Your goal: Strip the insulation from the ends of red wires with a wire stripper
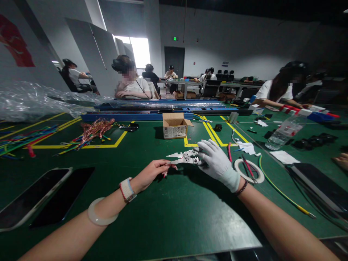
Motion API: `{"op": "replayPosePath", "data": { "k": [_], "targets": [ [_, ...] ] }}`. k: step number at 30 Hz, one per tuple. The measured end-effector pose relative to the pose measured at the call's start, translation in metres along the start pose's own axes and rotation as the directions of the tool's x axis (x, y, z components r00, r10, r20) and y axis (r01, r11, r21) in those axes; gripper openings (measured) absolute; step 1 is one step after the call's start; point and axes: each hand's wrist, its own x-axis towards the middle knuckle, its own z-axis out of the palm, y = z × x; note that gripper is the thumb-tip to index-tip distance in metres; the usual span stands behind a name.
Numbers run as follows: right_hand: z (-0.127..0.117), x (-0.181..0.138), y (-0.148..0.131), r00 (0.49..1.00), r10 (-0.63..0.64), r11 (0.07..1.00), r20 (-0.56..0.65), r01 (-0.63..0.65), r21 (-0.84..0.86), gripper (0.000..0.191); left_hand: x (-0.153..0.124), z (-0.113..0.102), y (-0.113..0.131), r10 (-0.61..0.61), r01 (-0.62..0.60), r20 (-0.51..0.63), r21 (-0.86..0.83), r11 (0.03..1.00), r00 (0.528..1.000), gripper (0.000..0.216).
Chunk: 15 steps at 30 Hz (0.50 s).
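Fingers of the gloved right hand are gripping one end of some metal pliers, as far as I'm seeing, with the glove covering the handles. Pliers are lying leftward of those fingers, up over the green table, long axis running side to side, nose pointing toward the bare left hand, jaws standing slightly apart. So right is owning the handle end and left is sitting nearer the tip, its fingers right by the nose; honestly can't tell if they're pinching metal or just brushing it. Further out, a white tape roll is lying by the right wrist, and an open cardboard box is standing beyond the pliers.
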Motion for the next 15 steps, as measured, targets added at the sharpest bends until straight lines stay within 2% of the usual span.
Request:
{"op": "replayPosePath", "data": {
  "k": [9, 15],
  "targets": [
    [-0.0018, -0.0016, -0.0083, 0.996, 0.064, 0.998, -0.055, -0.065, -0.022, 0.040, -0.0006, -0.0021, -0.0008, 0.004, -0.001, 0.110, -0.031, 1.000, 0.994, 0.027],
    [-0.0067, -0.0020, -0.0100, 0.993, 0.057, 0.998, -0.100, -0.060, -0.034, 0.024, -0.0031, -0.0020, 0.0005, -0.004, -0.010, 0.124, 0.110, 0.994, 0.992, 0.029]
  ]
}}
